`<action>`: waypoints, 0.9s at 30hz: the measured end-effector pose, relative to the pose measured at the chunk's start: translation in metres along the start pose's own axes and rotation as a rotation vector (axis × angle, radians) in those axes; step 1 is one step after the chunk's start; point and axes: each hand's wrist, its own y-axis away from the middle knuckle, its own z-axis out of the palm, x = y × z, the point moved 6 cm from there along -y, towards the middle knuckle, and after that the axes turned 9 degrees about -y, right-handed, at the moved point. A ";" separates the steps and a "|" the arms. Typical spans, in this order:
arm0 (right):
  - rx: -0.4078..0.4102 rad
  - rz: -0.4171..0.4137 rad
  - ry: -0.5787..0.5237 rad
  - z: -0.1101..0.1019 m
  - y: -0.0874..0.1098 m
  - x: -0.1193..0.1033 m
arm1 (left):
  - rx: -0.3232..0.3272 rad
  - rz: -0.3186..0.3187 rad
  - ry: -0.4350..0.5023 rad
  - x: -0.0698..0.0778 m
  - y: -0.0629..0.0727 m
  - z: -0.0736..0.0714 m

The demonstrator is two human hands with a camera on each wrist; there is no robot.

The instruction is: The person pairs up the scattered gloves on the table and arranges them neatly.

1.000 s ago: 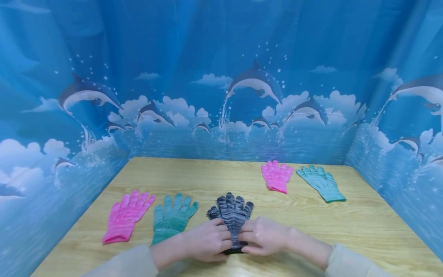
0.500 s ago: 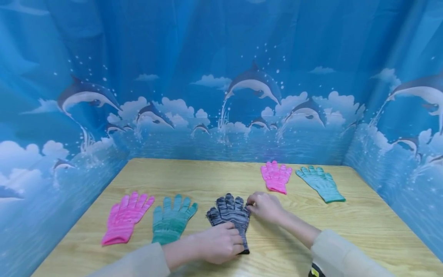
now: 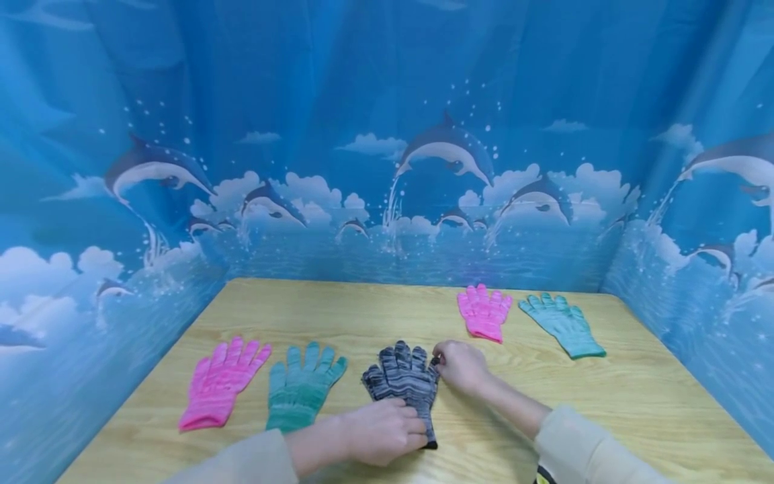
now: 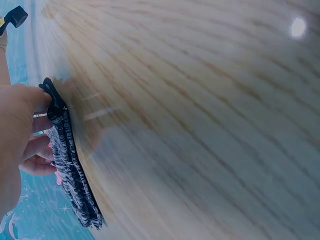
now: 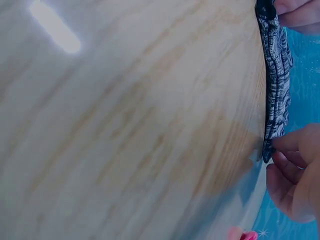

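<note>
A black-and-grey knitted glove (image 3: 402,376) lies on the table with its fingers pointing away and its cuff near me. My left hand (image 3: 383,430) is over its lower part, with curled fingers holding it near the cuff. In the left wrist view, the left hand (image 4: 25,130) meets the glove's dark edge (image 4: 65,130). My right hand (image 3: 464,366) pinches the tip of the glove's rightmost finger. The right wrist view has the right hand (image 5: 300,170) at that end of the glove (image 5: 277,85). My left palm hides part of the cuff.
To the left on the wooden table (image 3: 338,302) lie a pink glove (image 3: 220,383) and a green glove (image 3: 302,390). Another pink glove (image 3: 485,312) and a lighter green glove (image 3: 565,326) lie at the back right. A dolphin-print curtain (image 3: 387,134) surrounds the table.
My right hand has gone from the cuff's right side up to the glove's rightmost fingertip. The left hand has shifted slightly right across the lower glove. The other gloves stay put.
</note>
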 end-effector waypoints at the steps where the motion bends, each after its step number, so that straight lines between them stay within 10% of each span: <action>1: 0.009 0.019 -0.022 0.000 0.000 0.002 | -0.002 -0.002 0.007 0.000 0.000 0.000; 12: 0.075 -0.033 -0.046 -0.005 -0.002 0.004 | -0.008 -0.007 0.009 0.001 0.001 0.002; 27: 0.018 -0.301 0.109 0.002 -0.004 -0.004 | 0.011 -0.029 0.072 -0.001 0.000 0.001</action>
